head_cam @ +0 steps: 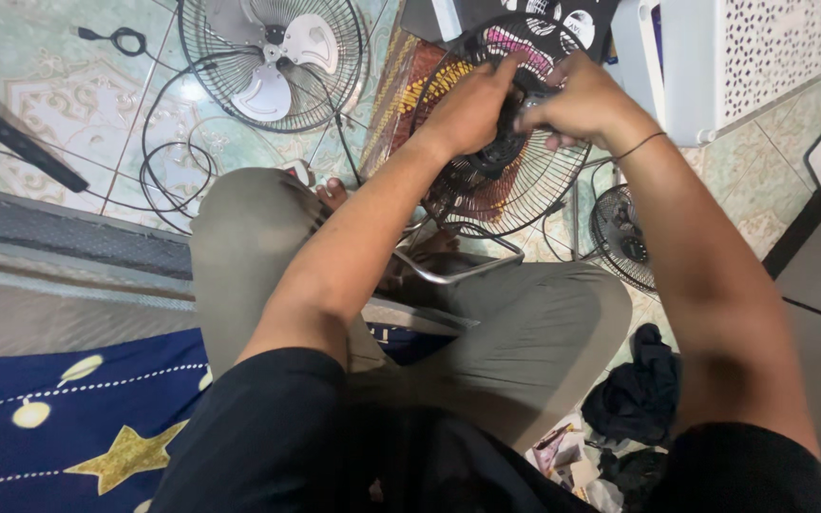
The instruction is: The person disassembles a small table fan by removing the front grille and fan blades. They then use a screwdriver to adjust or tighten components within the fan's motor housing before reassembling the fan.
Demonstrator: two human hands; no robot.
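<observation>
Your left hand (pixel 467 109) and right hand (pixel 577 100) both clamp the motor hub (pixel 505 152); fingers could snag in the wire fan guard (pixel 515 195) if it tips

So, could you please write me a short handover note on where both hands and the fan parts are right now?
Left hand: closed on the black motor hub at the centre of the round black wire fan grille.
Right hand: gripping the same hub from the other side, fingers curled over it.
The grille stands tilted in front of the knees, on a bent metal tube stand.
A second fan with white blades in a wire cage lies on the tiled floor, untouched; a smaller dark fan sits to the right.
Done: cannot tell.
Left: the hub is in both hands, not yet released.
</observation>
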